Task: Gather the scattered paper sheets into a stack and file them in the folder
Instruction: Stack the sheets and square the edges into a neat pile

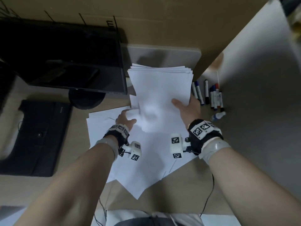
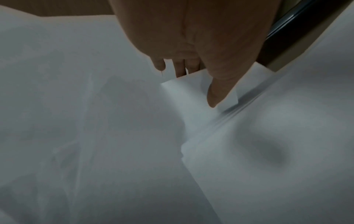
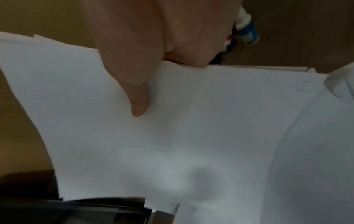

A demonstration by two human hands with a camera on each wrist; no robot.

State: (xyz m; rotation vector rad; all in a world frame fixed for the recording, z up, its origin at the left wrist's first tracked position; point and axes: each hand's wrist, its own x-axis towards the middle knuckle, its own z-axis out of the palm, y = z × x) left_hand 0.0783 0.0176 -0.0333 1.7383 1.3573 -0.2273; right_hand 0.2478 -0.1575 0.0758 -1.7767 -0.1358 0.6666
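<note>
Both hands grip paper: right hand (image 1: pixel 189 106) pinches the raised stack (image 1: pixel 160 88), thumb on top; left hand (image 1: pixel 126 119) clutches its near-left corner.

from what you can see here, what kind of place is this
Most likely an office desk or workstation. A dark monitor stands at the back left, whiteboard markers lie to the right, and loose paper sheets cover the wooden desk.

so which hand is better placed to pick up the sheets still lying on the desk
Left, probably. The left hand already pinches a sheet at the edge of the loose sheets on the desk, beside the black folder. The right hand is occupied, gripping the lifted paper stack.
</note>
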